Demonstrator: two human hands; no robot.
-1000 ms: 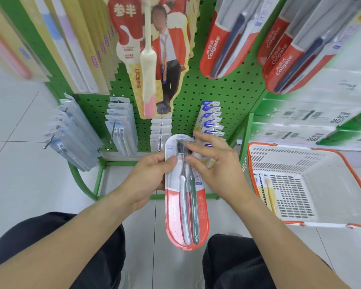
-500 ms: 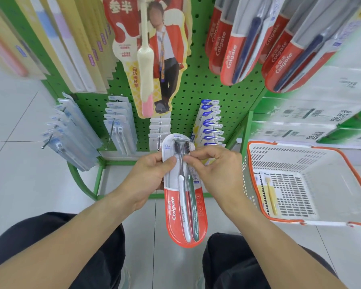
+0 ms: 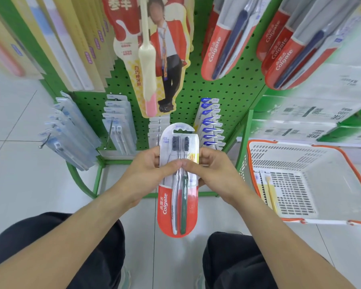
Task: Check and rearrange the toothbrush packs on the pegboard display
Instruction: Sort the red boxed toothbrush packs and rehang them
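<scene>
A red and clear Colgate two-brush pack (image 3: 178,209) stands upright in front of the green pegboard (image 3: 223,90). My left hand (image 3: 146,174) grips its left edge, thumb across the front. My right hand (image 3: 213,174) grips the right edge, thumb meeting the left thumb over the brush necks. The pack's hang hole at the top is free of any peg. More Colgate packs (image 3: 223,44) hang above on the right.
Blue-tipped packs (image 3: 211,126), clear packs (image 3: 119,130) and angled clear packs (image 3: 71,134) hang on low pegs. A tall cartoon-backed pack (image 3: 152,59) hangs centre. A white basket with an orange rim (image 3: 342,155) holding a yellow brush pack stands at right.
Both hands have slid down from the pack's top to its middle, uncovering the two brush heads. The pack has risen slightly toward the pegboard.
</scene>
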